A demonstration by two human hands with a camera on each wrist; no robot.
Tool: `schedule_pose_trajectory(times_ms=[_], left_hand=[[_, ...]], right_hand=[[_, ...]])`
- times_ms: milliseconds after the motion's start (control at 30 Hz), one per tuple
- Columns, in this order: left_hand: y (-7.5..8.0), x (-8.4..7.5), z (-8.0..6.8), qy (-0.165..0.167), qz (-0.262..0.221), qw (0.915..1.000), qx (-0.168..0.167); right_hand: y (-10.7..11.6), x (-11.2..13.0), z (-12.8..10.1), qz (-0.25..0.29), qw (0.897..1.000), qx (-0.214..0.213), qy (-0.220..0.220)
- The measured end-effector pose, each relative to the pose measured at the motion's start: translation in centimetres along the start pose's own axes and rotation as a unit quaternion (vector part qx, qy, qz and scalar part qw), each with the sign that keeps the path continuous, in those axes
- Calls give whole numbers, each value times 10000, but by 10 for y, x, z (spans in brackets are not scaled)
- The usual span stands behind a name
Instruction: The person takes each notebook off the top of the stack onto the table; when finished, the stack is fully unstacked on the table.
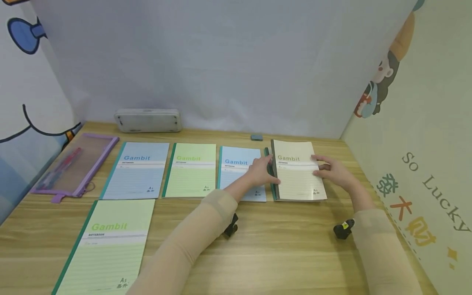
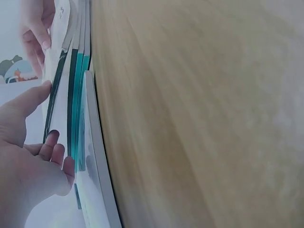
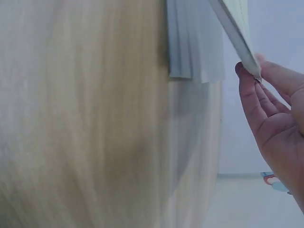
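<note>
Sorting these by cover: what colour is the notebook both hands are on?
Cream notebook with a dark green spine, clearest in the head view.

Cream notebook (image 1: pixel 298 174): pale cream cover, dark green spine along left edge, "Gambit" printed in green near top, ruled lines below, small mark at lower right corner. Closed, cover up, topmost on small stack of green-spined notebooks visible at left edge. Position: right end of back row on bench, just beside small blue notebook (image 1: pixel 239 172). Right edge raised slightly off bench.
</note>
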State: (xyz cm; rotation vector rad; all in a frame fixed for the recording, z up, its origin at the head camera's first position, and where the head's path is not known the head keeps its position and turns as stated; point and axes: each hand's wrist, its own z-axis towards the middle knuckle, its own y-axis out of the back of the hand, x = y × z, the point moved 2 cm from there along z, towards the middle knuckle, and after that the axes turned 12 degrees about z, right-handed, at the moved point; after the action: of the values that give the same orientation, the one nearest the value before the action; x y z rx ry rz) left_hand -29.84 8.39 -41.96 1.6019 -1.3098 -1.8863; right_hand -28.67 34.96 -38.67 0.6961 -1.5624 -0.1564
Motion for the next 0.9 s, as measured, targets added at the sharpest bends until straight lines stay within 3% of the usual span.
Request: schedule_pose_trajectory(times_ms=[433,733,900], left_hand=[[16,0,-4,85,-869,9960,-189],[38,-1,-10,62,-1569,9872,-293],[53,-1,-14,75,-1624,9861,-345]], right_hand=[[0,30,-1,-197,9995,-155,202],[-1,48,-1,-91,9993,-268,264],[-5,60,-1,-55,9987,-444,225]])
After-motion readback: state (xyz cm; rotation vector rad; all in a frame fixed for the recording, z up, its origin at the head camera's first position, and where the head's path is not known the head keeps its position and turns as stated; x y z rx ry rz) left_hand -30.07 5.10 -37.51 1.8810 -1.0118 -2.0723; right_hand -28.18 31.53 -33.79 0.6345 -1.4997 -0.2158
